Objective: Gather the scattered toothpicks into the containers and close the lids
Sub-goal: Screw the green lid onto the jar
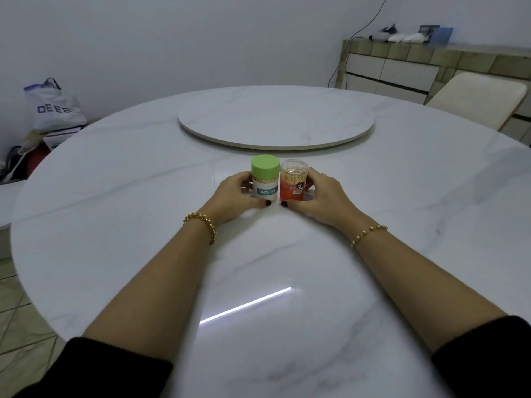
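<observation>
Two toothpick containers stand upright side by side on the white marble table [115, 214]. The left container [265, 182] has a green lid and a white label reading TOOTHPICK. The right container [293, 182] is clear with a clear lid and a red label, and is full of toothpicks. My left hand [238, 193] grips the green-lidded container from its left side. My right hand [319, 193] grips the clear container from its right side. Both lids sit on the containers. No loose toothpicks show on the table.
A round marble turntable [275, 122] lies behind the containers. A pale chair [477, 96] stands at the right, a tiled sideboard [402, 64] behind it. A white bag [53, 106] and clutter sit on the floor at the left.
</observation>
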### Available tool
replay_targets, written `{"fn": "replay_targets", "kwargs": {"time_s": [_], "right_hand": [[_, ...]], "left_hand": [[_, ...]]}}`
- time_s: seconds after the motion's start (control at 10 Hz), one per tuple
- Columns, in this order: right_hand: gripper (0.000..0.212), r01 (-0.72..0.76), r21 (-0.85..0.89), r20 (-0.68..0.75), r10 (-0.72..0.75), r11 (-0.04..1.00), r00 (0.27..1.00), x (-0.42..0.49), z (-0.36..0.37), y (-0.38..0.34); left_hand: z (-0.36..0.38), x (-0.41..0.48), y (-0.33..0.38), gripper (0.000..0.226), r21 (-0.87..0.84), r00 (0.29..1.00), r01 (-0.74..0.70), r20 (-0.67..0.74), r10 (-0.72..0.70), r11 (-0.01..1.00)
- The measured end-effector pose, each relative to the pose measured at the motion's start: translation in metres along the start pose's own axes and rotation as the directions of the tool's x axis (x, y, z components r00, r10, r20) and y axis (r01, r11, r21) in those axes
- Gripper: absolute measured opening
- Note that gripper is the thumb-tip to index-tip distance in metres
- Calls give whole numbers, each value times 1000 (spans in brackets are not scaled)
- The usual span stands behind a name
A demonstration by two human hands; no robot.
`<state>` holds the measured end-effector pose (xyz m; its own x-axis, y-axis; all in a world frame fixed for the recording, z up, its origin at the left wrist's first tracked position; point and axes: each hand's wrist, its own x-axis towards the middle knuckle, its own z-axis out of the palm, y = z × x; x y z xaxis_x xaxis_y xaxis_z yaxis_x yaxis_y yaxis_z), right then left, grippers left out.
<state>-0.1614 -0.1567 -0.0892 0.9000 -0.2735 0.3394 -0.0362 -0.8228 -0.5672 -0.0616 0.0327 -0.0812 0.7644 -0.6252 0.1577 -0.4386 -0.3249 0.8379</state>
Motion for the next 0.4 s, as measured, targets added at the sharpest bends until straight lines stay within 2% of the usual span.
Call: {"fn": "replay_targets", "kwargs": {"time_s": [0.2,0.3,0.4], "right_hand": [[76,7,7,5,-7,1000,1000,-7,-2,-5],[76,5,38,-9,-4,999,1000,-8,-4,-5],[66,7,93,-22,-5,996,1000,-10,-13,-12]], "left_hand": [[-5,-7,2,49,-29,999,-9,44,11,1000],[-7,-9,3,53,-63,996,9,92,-4,998],[-15,-8,6,56,-67,991,18,134,-8,998]]}}
